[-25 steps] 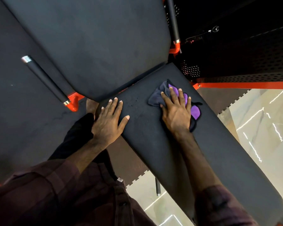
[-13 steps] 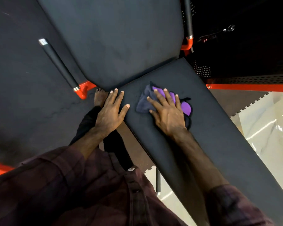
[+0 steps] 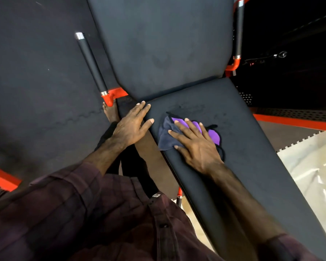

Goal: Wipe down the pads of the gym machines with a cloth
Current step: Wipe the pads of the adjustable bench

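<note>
A black seat pad (image 3: pixel 252 147) of a red-framed gym machine runs from the middle to the lower right. A black back pad (image 3: pixel 158 44) rises behind it. A purple and dark blue cloth (image 3: pixel 166 136) lies on the seat pad near its left edge. My right hand (image 3: pixel 194 146) presses flat on the cloth with its fingers spread. My left hand (image 3: pixel 132 125) rests flat on the pad's near left corner, fingers straight.
Two black grip handles on red brackets stand beside the back pad, one on the left (image 3: pixel 91 65) and one on the right (image 3: pixel 239 29). Dark rubber matting (image 3: pixel 36 72) covers the floor at left. Pale glossy floor (image 3: pixel 309 176) shows at right. A bare foot (image 3: pixel 111 113) stands below the left bracket.
My right hand has slid the cloth leftward across the seat pad, closer to its left edge and to my left hand. The left hand stays on the pad's corner.
</note>
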